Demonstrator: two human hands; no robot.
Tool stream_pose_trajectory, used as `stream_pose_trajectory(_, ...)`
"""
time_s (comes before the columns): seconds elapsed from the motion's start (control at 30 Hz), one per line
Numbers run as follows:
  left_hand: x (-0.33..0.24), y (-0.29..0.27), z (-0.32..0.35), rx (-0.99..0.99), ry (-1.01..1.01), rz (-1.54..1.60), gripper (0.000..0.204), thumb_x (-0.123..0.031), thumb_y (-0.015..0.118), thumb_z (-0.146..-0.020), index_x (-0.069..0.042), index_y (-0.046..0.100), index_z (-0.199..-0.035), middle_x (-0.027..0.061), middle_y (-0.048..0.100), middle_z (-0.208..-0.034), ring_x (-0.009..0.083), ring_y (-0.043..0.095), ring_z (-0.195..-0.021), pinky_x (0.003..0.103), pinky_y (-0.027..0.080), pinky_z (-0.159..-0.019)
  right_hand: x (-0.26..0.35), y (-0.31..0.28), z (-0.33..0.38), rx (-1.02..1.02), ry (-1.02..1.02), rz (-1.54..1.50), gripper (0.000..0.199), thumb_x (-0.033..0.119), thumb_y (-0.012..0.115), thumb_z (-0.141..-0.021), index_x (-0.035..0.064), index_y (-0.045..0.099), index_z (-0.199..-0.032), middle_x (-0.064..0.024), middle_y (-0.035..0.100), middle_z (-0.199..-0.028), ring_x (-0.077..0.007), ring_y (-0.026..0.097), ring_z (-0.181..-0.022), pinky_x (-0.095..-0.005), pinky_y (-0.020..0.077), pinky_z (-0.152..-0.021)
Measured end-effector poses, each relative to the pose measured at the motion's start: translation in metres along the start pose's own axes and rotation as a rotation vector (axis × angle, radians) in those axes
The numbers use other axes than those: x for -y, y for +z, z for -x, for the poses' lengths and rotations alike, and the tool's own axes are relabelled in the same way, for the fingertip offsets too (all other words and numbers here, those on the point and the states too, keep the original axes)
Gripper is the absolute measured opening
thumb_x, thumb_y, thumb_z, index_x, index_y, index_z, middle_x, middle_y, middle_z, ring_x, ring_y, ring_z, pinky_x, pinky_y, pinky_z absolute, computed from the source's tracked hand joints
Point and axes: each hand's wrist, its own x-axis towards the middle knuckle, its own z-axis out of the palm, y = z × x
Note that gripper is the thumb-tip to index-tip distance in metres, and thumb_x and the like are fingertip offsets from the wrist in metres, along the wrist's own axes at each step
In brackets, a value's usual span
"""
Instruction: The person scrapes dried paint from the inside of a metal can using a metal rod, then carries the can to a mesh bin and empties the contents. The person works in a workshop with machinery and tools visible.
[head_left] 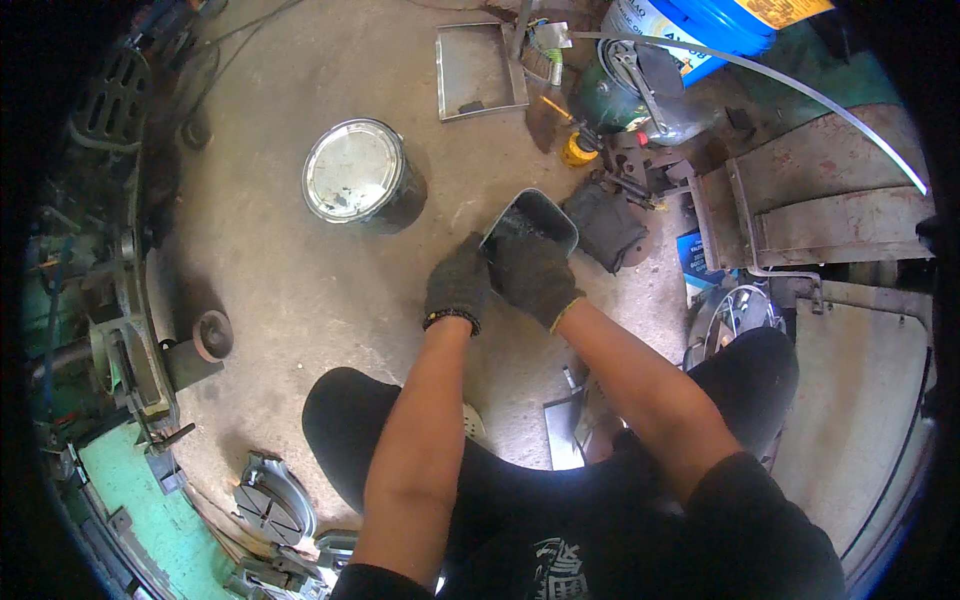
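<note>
A small dark rectangular tub with rounded corners is tilted in front of me, its opening facing up toward me. My left hand, in a dark knit glove with a beaded bracelet at the wrist, is closed at the tub's near left corner. Across the tub's near side lies my right hand, gloved the same way, its fingers dark against the tub's inside and too hard to make out. Just right of the tub, a crumpled dark cloth rests on the floor.
A lidded metal bucket stands to the left on the concrete floor. Beyond are a shallow metal tray, a brush and a yellow bottle. Machinery lines the left; a metal cabinet borders the right.
</note>
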Motion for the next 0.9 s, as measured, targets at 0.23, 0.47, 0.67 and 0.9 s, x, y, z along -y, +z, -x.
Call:
stream_pose_trajectory(0.23, 0.016, 0.0, -0.002, -0.003, -0.072, 0.083, 0.04, -0.03, 0.047, -0.103, -0.014, 0.058, -0.139, 0.0217, 0.068, -0.128, 0.0435, 0.064, -0.117, 0.055, 0.051, -0.1, -0.026, -0.027, 0.012, 0.118, -0.421, -0.11, 0.029, 0.022, 0.053, -0.098, 0.006, 0.068, -0.118, -0.0194, 0.07, -0.117, -0.0312, 0.067, -0.11, -0.0455, 0.0539, -0.093)
stream_pose_trajectory(0.47, 0.008, 0.012, -0.001, -0.001, -0.008, -0.055, 0.042, -0.029, 0.05, -0.103, -0.012, 0.055, -0.141, 0.0211, 0.067, -0.129, 0.041, 0.065, -0.118, 0.053, 0.052, -0.1, -0.025, -0.046, 0.013, 0.031, -0.191, 0.092, 0.032, 0.021, 0.057, -0.096, 0.006, 0.066, -0.123, -0.016, 0.069, -0.114, -0.0319, 0.066, -0.107, -0.0458, 0.0511, -0.098)
stream_pose_trajectory(0.67, -0.003, 0.013, 0.008, -0.064, -0.016, -0.016, 0.042, -0.028, 0.052, -0.103, -0.012, 0.055, -0.141, 0.0213, 0.068, -0.126, 0.0415, 0.067, -0.113, 0.053, 0.053, -0.097, -0.036, -0.027, 0.015, 0.165, -0.15, 0.245, 0.039, 0.023, 0.06, -0.094, 0.0078, 0.064, -0.129, -0.0193, 0.075, -0.101, -0.0355, 0.074, -0.085, -0.0466, 0.0587, -0.075)
stream_pose_trajectory(0.9, -0.016, 0.023, 0.011, -0.102, -0.08, 0.062, 0.043, -0.03, 0.051, -0.103, -0.016, 0.055, -0.144, 0.0208, 0.068, -0.127, 0.0426, 0.066, -0.114, 0.053, 0.053, -0.097, -0.041, 0.004, 0.026, 0.096, 0.072, 0.142, 0.028, 0.026, 0.06, -0.093, 0.0105, 0.072, -0.113, -0.0134, 0.076, -0.097, -0.0337, 0.074, -0.085, -0.0463, 0.0583, -0.075)
